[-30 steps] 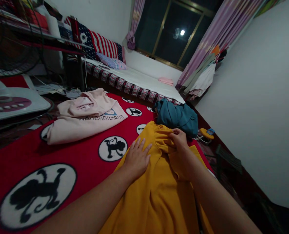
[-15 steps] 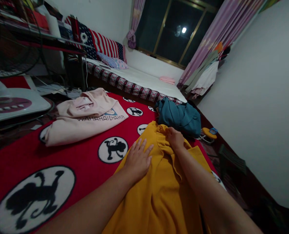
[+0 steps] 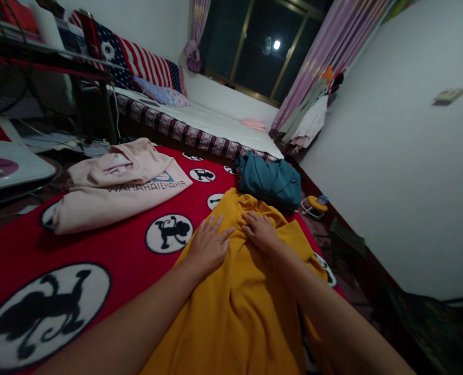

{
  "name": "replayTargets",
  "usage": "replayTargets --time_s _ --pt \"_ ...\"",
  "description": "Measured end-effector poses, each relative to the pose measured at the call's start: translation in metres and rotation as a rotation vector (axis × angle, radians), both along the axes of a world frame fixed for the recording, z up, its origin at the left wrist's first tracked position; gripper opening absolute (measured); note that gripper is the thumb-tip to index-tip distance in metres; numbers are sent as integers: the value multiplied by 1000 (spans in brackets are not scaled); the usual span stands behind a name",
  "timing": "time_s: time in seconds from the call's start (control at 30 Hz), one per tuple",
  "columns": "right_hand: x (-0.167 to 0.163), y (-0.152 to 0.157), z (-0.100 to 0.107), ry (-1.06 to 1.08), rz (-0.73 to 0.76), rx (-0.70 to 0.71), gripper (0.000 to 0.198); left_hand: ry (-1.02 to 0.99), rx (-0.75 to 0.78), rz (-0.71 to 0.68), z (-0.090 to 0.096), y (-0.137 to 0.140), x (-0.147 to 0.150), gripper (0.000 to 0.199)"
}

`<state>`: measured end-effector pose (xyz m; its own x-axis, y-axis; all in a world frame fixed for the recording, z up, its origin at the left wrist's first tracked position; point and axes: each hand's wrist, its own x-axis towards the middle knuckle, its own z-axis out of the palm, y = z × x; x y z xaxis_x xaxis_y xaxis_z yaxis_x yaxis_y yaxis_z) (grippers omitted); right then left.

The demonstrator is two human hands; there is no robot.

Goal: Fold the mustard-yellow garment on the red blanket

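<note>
Two hands lie flat on a mustard-yellow garment (image 3: 239, 307) spread across the near right part of a red blanket (image 3: 110, 245) printed with monkey medallions. The left hand (image 3: 208, 245) presses the cloth near its left edge, fingers slightly apart and gripping nothing; the right hand (image 3: 260, 232) rests just beside it on a bunched ridge toward the garment's far end, fingers also loosely spread and not pinching. A teal garment (image 3: 270, 179) is heaped just beyond, and a pink sweatshirt (image 3: 117, 187) lies well apart at far left. The likely trouble: the ridge under the right hand may get pressed into a crease, or the loose right edge may slide off the blanket.
</note>
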<state>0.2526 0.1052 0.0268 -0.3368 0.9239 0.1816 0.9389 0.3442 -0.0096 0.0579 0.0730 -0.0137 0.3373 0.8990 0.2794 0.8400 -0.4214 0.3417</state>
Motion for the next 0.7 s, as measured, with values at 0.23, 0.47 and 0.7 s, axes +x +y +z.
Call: replayTargets --time_s 0.23,0.47,0.7 --pt "28 -80 22 25 -151 87 50 17 30 -4 -2 -1 0 44" --pt "53 -107 2 351 -492 48 24 56 33 -2 -1 -1 0 44" --pt "142 -99 55 1782 -922 418 22 64 36 10 -1 -1 0 45"
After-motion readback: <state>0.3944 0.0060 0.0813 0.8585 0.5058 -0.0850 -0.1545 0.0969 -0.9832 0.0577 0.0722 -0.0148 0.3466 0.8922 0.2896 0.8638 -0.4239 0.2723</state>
